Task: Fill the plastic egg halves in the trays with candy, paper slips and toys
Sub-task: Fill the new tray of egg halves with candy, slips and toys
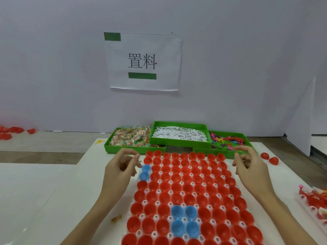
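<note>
The tray [178, 243] on the counter [44, 191] holds about ten rows of red egg halves [187, 188] and six blue halves [184, 220]; most look empty, so filling has hardly begun. The left hand [120, 167] pinches a small piece; what the right hand [249, 165] has in its grip I cannot tell. Behind stand three green bins: candy [131, 137], paper slips [178, 134], toys [228, 141].

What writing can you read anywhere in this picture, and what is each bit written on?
"置料": large black characters on the white paper sign taped to the wall, with green tape above and below them.
Paper slips in the middle green bin: black print is there, too small to read.
Candy wrappers in the left green bin: colourful, nothing legible.
No other text can be seen.
</note>
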{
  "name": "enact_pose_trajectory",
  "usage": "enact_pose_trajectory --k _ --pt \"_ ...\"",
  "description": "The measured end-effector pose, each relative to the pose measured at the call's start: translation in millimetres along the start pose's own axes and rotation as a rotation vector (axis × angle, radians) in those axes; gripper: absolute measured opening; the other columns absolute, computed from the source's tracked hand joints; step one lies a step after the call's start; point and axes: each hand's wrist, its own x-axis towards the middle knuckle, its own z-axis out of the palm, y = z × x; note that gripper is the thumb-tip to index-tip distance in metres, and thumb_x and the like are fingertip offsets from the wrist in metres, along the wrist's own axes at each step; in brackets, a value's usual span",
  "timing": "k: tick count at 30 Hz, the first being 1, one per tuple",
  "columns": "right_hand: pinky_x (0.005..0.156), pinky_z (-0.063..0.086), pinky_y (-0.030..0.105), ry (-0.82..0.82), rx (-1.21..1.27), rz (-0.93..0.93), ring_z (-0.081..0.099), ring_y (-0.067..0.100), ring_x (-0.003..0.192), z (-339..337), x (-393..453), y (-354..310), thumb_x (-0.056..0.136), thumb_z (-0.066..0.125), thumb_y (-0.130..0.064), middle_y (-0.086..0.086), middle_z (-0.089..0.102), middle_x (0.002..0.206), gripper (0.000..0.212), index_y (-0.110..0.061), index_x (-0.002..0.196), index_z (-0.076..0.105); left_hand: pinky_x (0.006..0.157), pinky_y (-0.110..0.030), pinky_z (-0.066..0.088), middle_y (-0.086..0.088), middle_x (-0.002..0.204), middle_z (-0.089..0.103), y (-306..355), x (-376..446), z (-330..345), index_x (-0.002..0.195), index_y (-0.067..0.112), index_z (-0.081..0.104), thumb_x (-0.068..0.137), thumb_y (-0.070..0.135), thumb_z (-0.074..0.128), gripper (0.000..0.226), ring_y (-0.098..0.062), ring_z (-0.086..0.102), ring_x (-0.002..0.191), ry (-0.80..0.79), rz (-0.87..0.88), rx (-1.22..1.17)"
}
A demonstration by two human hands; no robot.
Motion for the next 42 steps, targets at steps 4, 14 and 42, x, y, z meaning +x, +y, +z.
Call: enact_pose_trajectory --k 4,14,42 --pt "0.071 0.050 0.017 -0.064 -0.055 -0.099 0.066 0.002 0.085 9.6 8.4 -29.9 0.101 0.058 -0.018 -0.012 0.068 0.097 0.023 -0.034 0.119 0.059 0.061 -0.023 0.058 -0.003 0.078 0.077 -2.9 -2.1 1.6 0.099 0.024 0.073 0.096 0.015 0.070 0.009 -0.018 0.068 0.060 -0.045 -0.076 -0.108" --pt "0.099 0.054 0.040 -0.510 -0.619 -0.135 0.070 0.026 0.107 69.0 116.8 -61.3 0.102 0.061 -0.015 0.011 0.071 0.128 0.025 -0.006 0.122 0.073 0.072 -0.020 0.061 -0.002 0.087 0.079 5.7 -1.2 2.8 0.099 0.015 0.076 0.097 0.011 0.069 0.009 -0.019 0.077 0.076 -0.087 -0.147 -0.258" --pt "0.066 0.057 0.034 -0.261 -0.081 0.071 0.071 0.021 0.075 53.9 91.2 -44.1 0.086 0.082 -0.018 0.005 0.074 0.079 0.020 -0.010 0.081 0.064 0.074 -0.023 0.059 0.004 0.089 0.074 35.5 -17.0 7.1 0.092 0.022 0.073 0.093 0.029 0.069 0.008 -0.012 0.071 0.086 -0.136 -0.060 -0.133"
